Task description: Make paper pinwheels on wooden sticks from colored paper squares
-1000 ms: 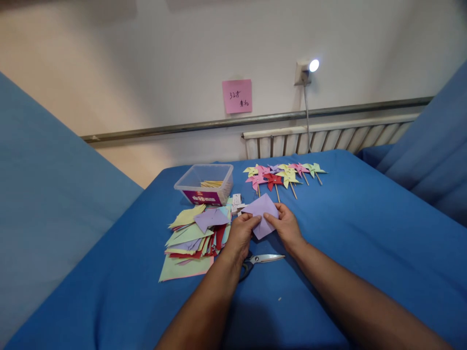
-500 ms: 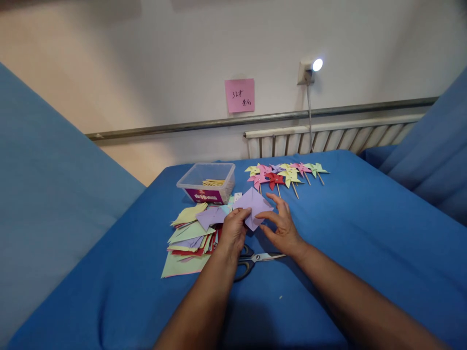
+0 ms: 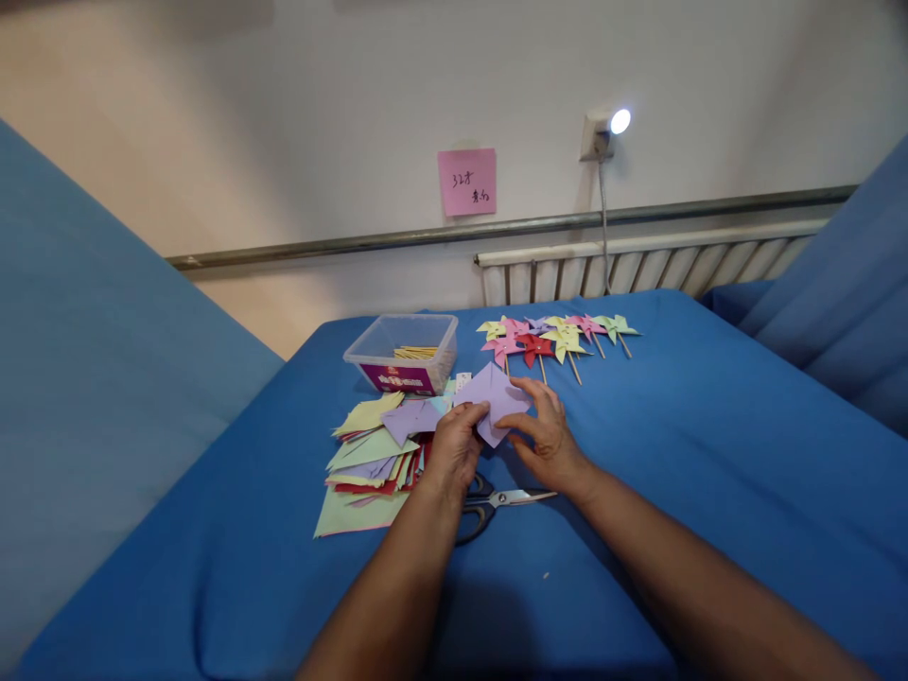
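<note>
A purple paper square (image 3: 491, 386) with cut lines is held up over the table, one corner pointing away from me. My left hand (image 3: 460, 437) pinches it at the lower left, thumb on top. At its right side my right hand (image 3: 545, 435) has curled fingers on the edge and corner. Below both hands lies a pair of scissors (image 3: 502, 498) with dark handles, partly behind my left hand and its blades pointing right. Left of my hands is a pile of coloured paper (image 3: 369, 454), with another purple cut paper (image 3: 410, 419) on it.
A clear plastic box (image 3: 404, 355) holding thin wooden sticks (image 3: 415, 352) stands behind the paper pile. Several finished paper pinwheels (image 3: 535, 348) on sticks lie at the back right. The table has a blue cloth (image 3: 709, 492). A radiator (image 3: 653, 260) runs along the wall.
The fingers of my right hand have closed in slightly on the right edge of the purple paper square. My left hand keeps its pinch.
</note>
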The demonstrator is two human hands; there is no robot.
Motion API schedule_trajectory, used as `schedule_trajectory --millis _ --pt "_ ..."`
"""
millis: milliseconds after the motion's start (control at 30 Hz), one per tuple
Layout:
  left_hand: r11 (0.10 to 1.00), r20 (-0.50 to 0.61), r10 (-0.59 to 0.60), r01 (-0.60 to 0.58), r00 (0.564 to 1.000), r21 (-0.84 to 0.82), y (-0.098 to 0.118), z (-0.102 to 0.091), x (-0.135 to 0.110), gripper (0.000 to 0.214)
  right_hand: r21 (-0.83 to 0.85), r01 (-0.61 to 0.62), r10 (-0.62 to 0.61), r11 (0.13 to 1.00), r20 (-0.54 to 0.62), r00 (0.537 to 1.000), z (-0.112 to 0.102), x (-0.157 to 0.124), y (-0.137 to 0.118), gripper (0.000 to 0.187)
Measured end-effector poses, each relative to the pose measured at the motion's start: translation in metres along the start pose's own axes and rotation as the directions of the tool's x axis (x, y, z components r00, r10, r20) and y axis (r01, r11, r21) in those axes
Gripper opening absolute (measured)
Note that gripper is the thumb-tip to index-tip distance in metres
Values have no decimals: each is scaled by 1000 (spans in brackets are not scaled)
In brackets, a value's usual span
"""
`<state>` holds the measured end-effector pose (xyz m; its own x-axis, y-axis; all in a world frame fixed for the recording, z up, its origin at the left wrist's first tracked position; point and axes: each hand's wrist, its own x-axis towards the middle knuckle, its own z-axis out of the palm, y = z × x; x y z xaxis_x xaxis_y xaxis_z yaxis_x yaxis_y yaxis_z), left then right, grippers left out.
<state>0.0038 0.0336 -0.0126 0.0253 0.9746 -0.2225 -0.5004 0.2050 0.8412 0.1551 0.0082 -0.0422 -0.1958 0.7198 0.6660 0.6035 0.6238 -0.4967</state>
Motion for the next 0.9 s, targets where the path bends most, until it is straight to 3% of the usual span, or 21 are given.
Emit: schedule_trajectory --millis 133,267,567,900 --pt "1000 2 -16 16 1000 24 -2 1 0 22 10 4 -4 1000 -23 1000 1 0 0 15" --pt "998 -1 -25 25 1000 57 -2 2 -2 21 67 -27 32 997 -81 996 3 1 -1 6" --pt "989 -62 -58 66 996 136 -5 7 -6 29 254 -214 249 943 -115 962 1 3 -3 11" --pt "962 -84 -24 46 996 269 -14 4 -2 31 294 -353 388 888 -65 920 4 3 8 16"
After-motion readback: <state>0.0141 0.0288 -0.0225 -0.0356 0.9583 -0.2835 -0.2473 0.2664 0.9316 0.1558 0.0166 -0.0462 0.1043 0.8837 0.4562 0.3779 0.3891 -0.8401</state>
